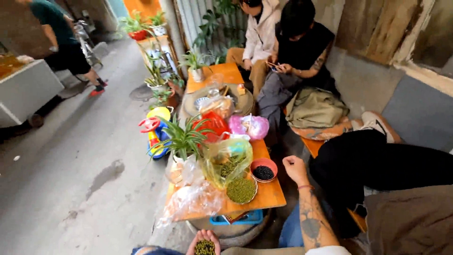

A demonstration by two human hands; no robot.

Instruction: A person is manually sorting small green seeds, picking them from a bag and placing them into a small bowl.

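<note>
While the head camera looks down a narrow alley seat, notes run left to right.

Bags: crumpled clear plastic bag (191, 200) on the near left corner of the orange wooden table (271, 196); yellow-green see-through bag of green beans (226, 163) behind it; red bag (214, 125) and pink bag (252, 126) farther back.
Left hand (204, 243): bottom edge, palm up, cupped open, holding a small heap of green mung beans (205, 247).
Bowls: shallow bowl of green beans (241, 190) near the table's front edge; small red bowl of black seeds (264, 171) just right of it.
Right hand (294, 167): tattooed forearm raised, fingers curled into a loose fist, gripping nothing visible, beside the red bowl.
Around: spiky green potted plant (184, 139) left of the bags; two seated people (288, 47) beyond the table.
</note>
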